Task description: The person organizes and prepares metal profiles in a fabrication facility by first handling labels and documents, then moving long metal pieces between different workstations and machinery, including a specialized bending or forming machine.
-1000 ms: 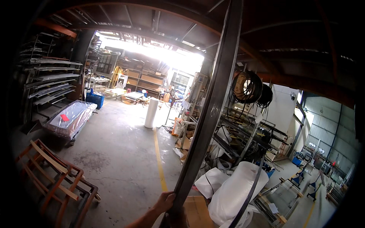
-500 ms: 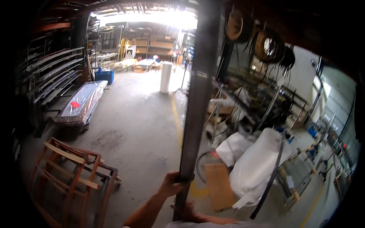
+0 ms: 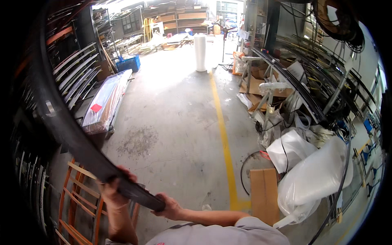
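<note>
A long dark profile bar (image 3: 81, 139) slants from the upper left edge down to its lower end in front of my body. My left hand (image 3: 115, 191) is wrapped around it a short way above that end, the fingers somewhat blurred. At the lower end, my right hand (image 3: 169, 207) grips the bar from the side, its arm reaching across in front of me. Just beyond my left forearm stands an orange-brown metal frame rack (image 3: 98, 214) with wooden slats.
A film-wrapped panel (image 3: 108, 102) lies on a low support at left, near a blue crate (image 3: 128, 64). A white roll (image 3: 200, 53) stands upright far off. At right are bubble wrap (image 3: 314, 175), a cardboard piece (image 3: 263, 196), and long profiles (image 3: 290, 85). Coils (image 3: 337, 20) hang upper right.
The bar has tipped from nearly upright to a slant leaning left. Both hands have stayed on it, the left hand moving left. My view has turned somewhat.
</note>
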Demonstrator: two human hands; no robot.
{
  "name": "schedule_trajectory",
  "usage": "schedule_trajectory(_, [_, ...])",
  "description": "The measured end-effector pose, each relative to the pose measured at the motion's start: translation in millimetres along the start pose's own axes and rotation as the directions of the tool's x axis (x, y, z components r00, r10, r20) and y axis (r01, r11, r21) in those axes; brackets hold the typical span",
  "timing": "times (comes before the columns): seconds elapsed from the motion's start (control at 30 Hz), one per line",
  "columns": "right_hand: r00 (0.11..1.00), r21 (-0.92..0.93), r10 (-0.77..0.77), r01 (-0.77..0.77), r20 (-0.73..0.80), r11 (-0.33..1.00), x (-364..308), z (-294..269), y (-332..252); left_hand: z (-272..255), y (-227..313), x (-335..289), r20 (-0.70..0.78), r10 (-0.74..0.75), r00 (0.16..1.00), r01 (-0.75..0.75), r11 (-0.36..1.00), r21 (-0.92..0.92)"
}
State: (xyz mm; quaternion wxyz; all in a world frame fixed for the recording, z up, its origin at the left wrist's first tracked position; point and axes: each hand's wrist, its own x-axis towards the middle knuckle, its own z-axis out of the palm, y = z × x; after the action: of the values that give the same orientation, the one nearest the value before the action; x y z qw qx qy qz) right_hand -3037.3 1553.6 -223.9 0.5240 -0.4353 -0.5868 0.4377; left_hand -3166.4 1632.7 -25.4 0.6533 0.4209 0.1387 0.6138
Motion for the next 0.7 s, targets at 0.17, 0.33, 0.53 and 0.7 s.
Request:
schedule_trajectory(0.17, [0.968, -0.188, -0.251, 0.247, 0.002, 0.951, 128.6, -73.1, 21.8, 25.9, -13.2, 117.4, -0.050, 0.357, 0.933, -0.314, 0.874, 0.372])
schedule_trajectory(0.33, [0.981, -0.292, -0.091, 0.139, 0.174, 0.946, 262.5, -137.7, 75.4, -29.0, -73.7, 227.8, -0.112, 0.399, 0.910, -0.333, 0.866, 0.373])
schedule_trajectory(0.53, [0.980, -0.389, 0.060, 0.019, 0.191, 0.921, 423.6, -225.9, 153.6, -123.0, -184.5, 417.2, -0.303, 0.283, 0.910, -0.259, 0.959, 0.117])
schedule_trajectory(0.7, [0.961, -0.473, 0.276, -0.240, 0.008, 0.848, 564.8, -329.6, 200.7, -131.8, -292.3, 634.4, -0.352, 0.008, 0.936, 0.016, 0.998, 0.065])
